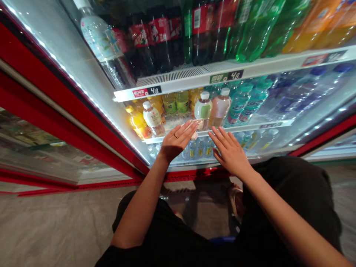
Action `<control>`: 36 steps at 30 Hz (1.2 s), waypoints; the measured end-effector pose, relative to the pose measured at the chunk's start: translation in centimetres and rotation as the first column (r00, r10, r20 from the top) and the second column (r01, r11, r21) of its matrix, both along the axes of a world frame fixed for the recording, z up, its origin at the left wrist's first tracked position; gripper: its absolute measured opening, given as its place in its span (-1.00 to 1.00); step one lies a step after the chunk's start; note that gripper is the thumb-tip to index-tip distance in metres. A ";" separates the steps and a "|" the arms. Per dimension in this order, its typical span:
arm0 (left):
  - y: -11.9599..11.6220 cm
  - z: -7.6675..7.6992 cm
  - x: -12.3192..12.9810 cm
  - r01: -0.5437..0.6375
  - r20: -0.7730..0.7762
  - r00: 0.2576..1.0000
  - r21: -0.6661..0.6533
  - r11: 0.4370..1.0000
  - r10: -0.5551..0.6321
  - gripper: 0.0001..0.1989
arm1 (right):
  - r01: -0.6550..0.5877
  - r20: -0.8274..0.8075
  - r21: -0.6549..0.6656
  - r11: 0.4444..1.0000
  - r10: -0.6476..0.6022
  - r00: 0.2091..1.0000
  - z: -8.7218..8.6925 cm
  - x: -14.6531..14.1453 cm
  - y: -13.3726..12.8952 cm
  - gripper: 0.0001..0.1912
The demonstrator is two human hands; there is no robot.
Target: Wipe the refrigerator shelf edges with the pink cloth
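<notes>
My left hand [178, 138], with a ring on one finger, reaches to the front edge of a middle shelf [239, 129] in a lit drinks fridge. Its fingers lie over a crumpled pale cloth [198, 127], held against the shelf edge. The palm side is hidden. To its right, my right hand [229, 151] is stretched out flat with fingers apart and nothing in it, its fingertips near the same edge. Just behind the hands stand a white-capped bottle with a green label [204, 107] and a white-capped bottle of pinkish drink [221, 105].
An upper shelf [178, 82] with price tags holds cola, green and orange bottles. Yellow juice bottles [137, 120] stand at the left, teal-capped bottles [240, 100] at the right. Small water bottles [200, 148] fill a lower level. A red door frame [111, 152] borders the left.
</notes>
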State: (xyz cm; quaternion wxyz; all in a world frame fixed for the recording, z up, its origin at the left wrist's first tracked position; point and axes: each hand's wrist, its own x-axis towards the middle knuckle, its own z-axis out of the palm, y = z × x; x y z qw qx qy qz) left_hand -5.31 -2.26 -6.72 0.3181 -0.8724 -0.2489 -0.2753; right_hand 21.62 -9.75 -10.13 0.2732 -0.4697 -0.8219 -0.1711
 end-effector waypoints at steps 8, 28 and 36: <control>0.0 -0.8 1.1 0.062 -0.107 0.992 -0.061 0.996 -0.068 -0.31 | -0.152 0.072 -0.018 0.988 0.153 0.986 1.1 3.3 1.2 0.00; -1.1 -0.5 7.9 -0.136 0.050 0.990 0.112 0.984 0.132 -0.32 | -0.302 0.137 0.092 0.949 0.288 0.948 1.4 13.9 4.2 -0.03; -1.0 -1.0 9.3 -0.078 0.000 0.997 0.083 0.993 0.079 -0.40 | -0.360 0.092 0.051 0.932 0.354 0.931 2.5 13.4 3.9 -0.05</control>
